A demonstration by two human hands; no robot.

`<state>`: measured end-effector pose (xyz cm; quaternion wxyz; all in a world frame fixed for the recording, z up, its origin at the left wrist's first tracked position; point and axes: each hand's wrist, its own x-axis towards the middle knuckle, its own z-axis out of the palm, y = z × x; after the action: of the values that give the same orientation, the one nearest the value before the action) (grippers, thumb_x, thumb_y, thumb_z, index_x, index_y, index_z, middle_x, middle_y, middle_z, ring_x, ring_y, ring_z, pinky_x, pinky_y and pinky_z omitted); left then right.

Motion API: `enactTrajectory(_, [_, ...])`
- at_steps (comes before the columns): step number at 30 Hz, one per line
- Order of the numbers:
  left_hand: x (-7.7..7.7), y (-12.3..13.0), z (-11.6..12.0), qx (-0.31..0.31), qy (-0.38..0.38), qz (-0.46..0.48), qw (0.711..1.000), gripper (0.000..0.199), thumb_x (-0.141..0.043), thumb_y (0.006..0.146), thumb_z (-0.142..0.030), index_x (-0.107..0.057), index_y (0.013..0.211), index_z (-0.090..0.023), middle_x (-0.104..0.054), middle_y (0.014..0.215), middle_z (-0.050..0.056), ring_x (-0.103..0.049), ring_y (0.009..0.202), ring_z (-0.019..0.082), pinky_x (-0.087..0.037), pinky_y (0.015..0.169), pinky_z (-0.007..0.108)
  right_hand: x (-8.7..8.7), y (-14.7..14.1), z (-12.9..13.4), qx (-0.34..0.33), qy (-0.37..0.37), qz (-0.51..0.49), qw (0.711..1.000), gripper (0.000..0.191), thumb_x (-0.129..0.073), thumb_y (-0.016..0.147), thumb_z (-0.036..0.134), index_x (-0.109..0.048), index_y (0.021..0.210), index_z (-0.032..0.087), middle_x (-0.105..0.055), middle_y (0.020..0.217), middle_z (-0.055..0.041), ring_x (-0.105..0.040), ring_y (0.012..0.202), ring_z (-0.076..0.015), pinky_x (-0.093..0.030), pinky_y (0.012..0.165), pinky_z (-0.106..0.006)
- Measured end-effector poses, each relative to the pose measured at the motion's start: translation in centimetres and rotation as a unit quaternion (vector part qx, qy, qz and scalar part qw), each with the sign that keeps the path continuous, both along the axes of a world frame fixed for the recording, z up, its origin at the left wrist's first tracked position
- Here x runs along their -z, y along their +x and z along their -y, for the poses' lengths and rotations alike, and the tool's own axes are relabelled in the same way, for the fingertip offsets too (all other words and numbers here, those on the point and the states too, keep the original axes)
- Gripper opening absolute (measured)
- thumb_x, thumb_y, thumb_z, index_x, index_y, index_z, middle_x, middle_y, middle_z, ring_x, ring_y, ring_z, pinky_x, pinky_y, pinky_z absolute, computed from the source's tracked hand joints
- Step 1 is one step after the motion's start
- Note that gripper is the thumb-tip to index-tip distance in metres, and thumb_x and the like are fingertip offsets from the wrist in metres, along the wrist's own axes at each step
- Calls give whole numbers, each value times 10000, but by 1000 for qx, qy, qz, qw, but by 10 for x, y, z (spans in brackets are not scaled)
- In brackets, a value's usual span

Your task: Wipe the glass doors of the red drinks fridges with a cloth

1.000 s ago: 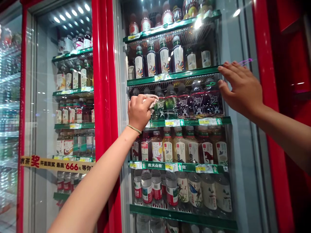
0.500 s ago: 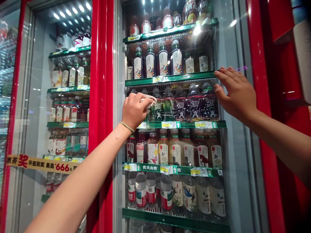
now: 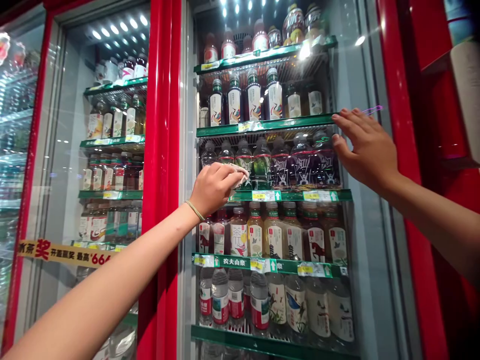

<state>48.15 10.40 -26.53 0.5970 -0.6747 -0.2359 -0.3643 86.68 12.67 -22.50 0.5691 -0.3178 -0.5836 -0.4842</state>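
My left hand (image 3: 214,189), with a thin band on the wrist, is closed around a crumpled whitish cloth (image 3: 240,173). It holds the cloth at the glass door (image 3: 369,240) of a drinks fridge, in front of the middle shelf of bottles. Part of the cloth is hidden under the fingers. On the right side of the same door, my right hand (image 3: 369,147) rests against the glass with its fingers stretched out, holding nothing. Behind the glass, dark bottles (image 3: 300,162) stand in a row between the two hands.
Red frames (image 3: 162,150) border the fridge doors. A second glass-fronted fridge with shelved bottles (image 3: 98,222) stands at the left, with a yellow printed strip (image 3: 67,252) across it. Green shelf edges (image 3: 262,125) carry price tags. A red structure (image 3: 431,95) adjoins the right side.
My left hand has moved a little down and to the right across the glass with the cloth. My right hand stays at about the same place. The view has shifted slightly.
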Motion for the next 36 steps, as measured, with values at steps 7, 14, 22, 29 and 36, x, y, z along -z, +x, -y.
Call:
enactTrajectory(7, [-60, -36, 2, -25, -30, 127, 991, 450, -486, 967, -187, -589, 1402, -237, -623, 1443, 116, -555, 1352, 294, -419, 1135, 545, 1, -3, 2, 0, -14, -7, 1000, 497, -436, 1062, 423, -509, 1521, 247, -500, 1595, -70, -389, 1527, -199, -296, 1281, -429])
enactTrajectory(14, [53, -19, -3, -26, -87, 238, 967, 706, -347, 1045, -498, -264, 1605, -75, -331, 1656, 234, -285, 1567, 339, -248, 1284, 564, 2, -8, 10, -2, -34, -18, 999, 509, -402, 1072, 430, -492, 1536, 242, -475, 1611, -77, -357, 1544, -197, -277, 1284, -426])
enactTrajectory(22, [9, -18, -10, 8, -111, 304, 946, 817, -285, 1022, -642, -307, 1580, -46, -286, 1659, 275, -251, 1572, 380, -218, 1277, 609, 2, -7, 7, 22, -17, -14, 1000, 519, -405, 1064, 427, -507, 1526, 214, -501, 1591, -88, -380, 1534, -214, -281, 1284, -417])
enactTrajectory(29, [-17, 132, -22, 92, -109, 163, 976, 655, -412, 1018, -443, -358, 1579, -110, -406, 1638, 161, -283, 1572, 304, -185, 1313, 525, 1, -4, 4, 4, -16, -17, 1000, 493, -464, 1038, 375, -527, 1509, 245, -515, 1581, -76, -405, 1520, -217, -309, 1274, -442])
enactTrajectory(36, [55, 99, 2, 42, -172, 86, 980, 616, -373, 1005, -316, -356, 1594, -137, -395, 1651, 102, -274, 1578, 237, -227, 1316, 470, -1, 0, 9, 6, -42, -6, 999, 494, -454, 1039, 361, -511, 1513, 237, -486, 1603, -86, -367, 1540, -214, -277, 1286, -446])
